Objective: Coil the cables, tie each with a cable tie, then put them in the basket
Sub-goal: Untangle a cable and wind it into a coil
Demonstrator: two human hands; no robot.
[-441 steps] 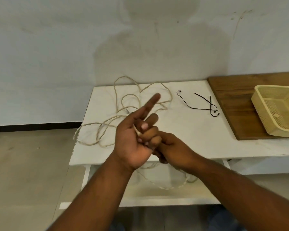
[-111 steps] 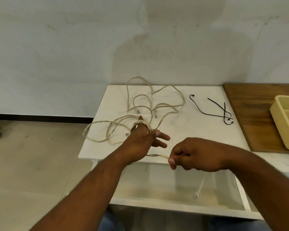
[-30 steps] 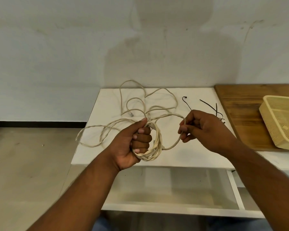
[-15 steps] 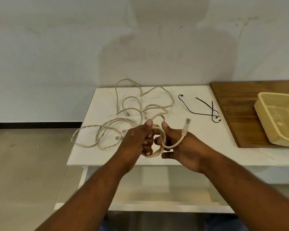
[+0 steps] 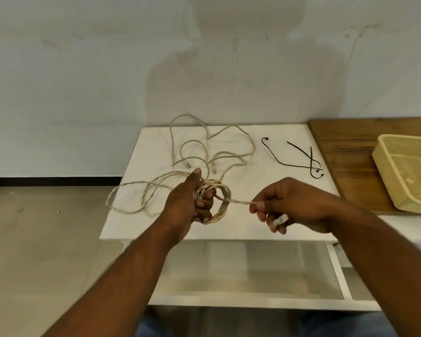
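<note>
The coiled cable (image 5: 220, 205) sat in the left hand (image 5: 184, 205), whose fingers curled through its loops, above the white table (image 5: 229, 229). The right hand (image 5: 294, 205) pinched its straight free end. The plug (image 5: 280, 218) was mostly hidden by those fingers. The basket (image 5: 418, 206) on the wooden board (image 5: 345, 147) was cut off at the edge. Loose cables (image 5: 204, 152) and black ties (image 5: 301, 159) lay on the table.

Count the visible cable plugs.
3. One plug and another lie on the table beyond the left hand; a third pokes from the right hand. Others may be hidden.
</note>
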